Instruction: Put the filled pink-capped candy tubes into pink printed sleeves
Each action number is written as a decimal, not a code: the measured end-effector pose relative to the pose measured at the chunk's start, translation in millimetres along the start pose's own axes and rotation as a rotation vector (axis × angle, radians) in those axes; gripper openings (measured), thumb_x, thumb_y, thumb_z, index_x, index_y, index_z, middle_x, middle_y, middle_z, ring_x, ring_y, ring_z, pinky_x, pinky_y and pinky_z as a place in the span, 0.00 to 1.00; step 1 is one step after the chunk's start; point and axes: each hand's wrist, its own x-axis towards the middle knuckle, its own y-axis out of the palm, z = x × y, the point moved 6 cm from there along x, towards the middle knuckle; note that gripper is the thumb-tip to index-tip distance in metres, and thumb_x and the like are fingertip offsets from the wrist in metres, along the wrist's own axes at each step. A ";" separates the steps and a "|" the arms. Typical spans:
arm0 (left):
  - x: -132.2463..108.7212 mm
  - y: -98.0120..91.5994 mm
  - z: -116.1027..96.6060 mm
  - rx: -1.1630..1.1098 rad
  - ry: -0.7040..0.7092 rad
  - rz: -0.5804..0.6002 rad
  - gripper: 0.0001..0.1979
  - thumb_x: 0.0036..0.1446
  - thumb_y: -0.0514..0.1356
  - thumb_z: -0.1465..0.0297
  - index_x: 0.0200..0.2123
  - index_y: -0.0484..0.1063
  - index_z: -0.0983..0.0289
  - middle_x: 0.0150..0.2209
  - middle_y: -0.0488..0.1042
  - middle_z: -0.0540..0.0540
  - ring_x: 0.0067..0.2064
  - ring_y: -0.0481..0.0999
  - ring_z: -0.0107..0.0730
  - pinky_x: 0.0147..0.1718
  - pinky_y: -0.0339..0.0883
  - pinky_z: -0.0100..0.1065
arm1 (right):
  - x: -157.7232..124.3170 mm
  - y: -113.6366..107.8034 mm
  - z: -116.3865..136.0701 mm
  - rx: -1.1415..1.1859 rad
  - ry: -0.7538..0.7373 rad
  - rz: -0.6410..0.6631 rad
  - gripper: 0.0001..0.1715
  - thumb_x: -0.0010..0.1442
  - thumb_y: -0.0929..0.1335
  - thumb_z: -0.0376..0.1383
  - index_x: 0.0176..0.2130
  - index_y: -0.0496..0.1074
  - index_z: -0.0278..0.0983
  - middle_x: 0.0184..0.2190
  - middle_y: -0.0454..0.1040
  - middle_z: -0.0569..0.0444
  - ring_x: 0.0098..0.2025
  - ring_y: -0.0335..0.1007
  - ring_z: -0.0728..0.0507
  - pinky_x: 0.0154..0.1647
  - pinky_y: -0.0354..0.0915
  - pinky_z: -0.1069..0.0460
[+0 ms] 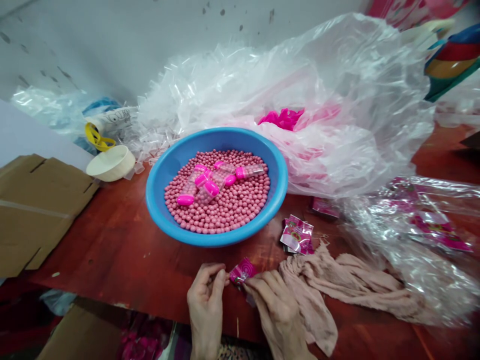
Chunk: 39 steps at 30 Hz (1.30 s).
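Note:
My left hand (205, 305) and my right hand (277, 312) meet at the front of the red table, pinching a small pink foil packet (242, 271) between their fingertips. Beyond them stands a blue plastic basin (216, 235) filled with pink round candies (240, 210). Several clear tubes with magenta caps (210, 182) lie on top of the candies. A pile of similar packets (297, 235) rests on the table to the right of my hands. A crumpled beige stocking-like cloth (322, 285) touches my right hand's side.
Large clear plastic bags (318, 90) rise behind the basin and to the right. A cardboard sheet (37, 210) lies at the table's left edge, near a cream bowl (111, 163) and a yellow-handled tape roll (99, 139). The table's front edge runs just below my hands.

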 end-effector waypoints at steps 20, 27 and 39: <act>-15.2 32.4 0.8 -0.329 -0.408 0.246 0.16 0.50 0.65 0.60 0.19 0.74 0.67 0.15 0.65 0.47 0.18 0.59 0.21 0.18 0.54 0.25 | 4.7 -21.8 22.4 0.136 -0.134 0.034 0.14 0.56 0.66 0.22 0.39 0.73 0.36 0.32 0.74 0.52 0.37 0.66 0.44 0.39 0.68 0.50; -11.0 35.8 -11.7 -0.467 -0.453 0.196 0.08 0.44 0.69 0.65 0.26 0.81 0.64 0.20 0.74 0.50 0.23 0.68 0.27 0.25 0.64 0.28 | 2.2 -19.9 7.2 0.119 0.115 -0.002 0.25 0.61 0.66 0.42 0.55 0.65 0.34 0.45 0.70 0.42 0.46 0.69 0.38 0.43 0.71 0.46; -20.3 34.3 -1.0 -0.508 -0.396 0.142 0.06 0.40 0.72 0.70 0.19 0.78 0.64 0.19 0.71 0.46 0.23 0.66 0.21 0.25 0.63 0.23 | 3.2 -18.5 12.1 0.310 0.090 -0.016 0.09 0.63 0.62 0.25 0.35 0.68 0.36 0.25 0.71 0.57 0.25 0.70 0.50 0.26 0.68 0.58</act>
